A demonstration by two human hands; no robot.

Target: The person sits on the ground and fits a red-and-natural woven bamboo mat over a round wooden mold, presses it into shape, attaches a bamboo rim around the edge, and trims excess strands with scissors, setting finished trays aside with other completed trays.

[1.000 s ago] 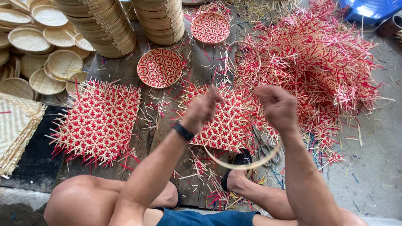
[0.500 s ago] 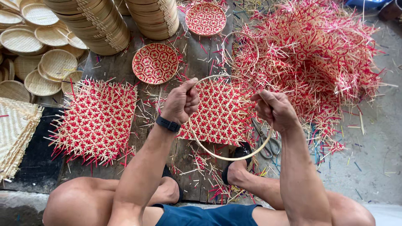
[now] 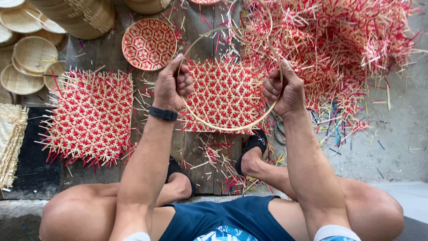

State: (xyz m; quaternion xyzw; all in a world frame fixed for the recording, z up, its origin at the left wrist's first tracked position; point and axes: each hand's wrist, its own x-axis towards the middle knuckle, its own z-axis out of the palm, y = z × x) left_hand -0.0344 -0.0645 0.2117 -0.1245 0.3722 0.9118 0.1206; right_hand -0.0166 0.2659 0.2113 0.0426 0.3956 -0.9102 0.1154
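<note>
Both hands now sit higher and wider apart than half a second ago, and the hoop [image 3: 232, 80], which hung low near the feet, is raised so it rings the mat [image 3: 225, 96] below it.

Dark wooden boards [image 3: 196, 151] make the work surface, with grey concrete floor [image 3: 392, 134] at 3 o'clock. At 1 o'clock a large heap of red and pale splints [image 3: 339, 44] spreads across the floor. At 9 o'clock a second woven square [image 3: 91, 118], red and natural, lies flat on the boards, well apart from the hoop. Tall stacks of plain baskets [image 3: 76, 15] stand at 11 o'clock, with shallow plain trays [image 3: 31, 58] beside them at 10 o'clock. A flat pale woven sheet [image 3: 11, 143] lies at the left edge. A finished round red-patterned tray [image 3: 149, 43] rests at 11 o'clock, just beside the left hand. The person sits with bare knees spread, feet in dark sandals [image 3: 252, 147] on the boards at 6 o'clock.

The hoop is a thin pale bent strip, held above the centre mat, its far arc at 12 o'clock and its near arc at 6 o'clock.

The left hand [image 3: 171, 87], with a dark wristband [image 3: 162, 114], grips the hoop's left side: fingers curled into a fist, thumb stretched up along the strip. The right hand [image 3: 283, 89] grips the right side likewise, fingers curled tight, thumb pressed up against the strip.
</note>
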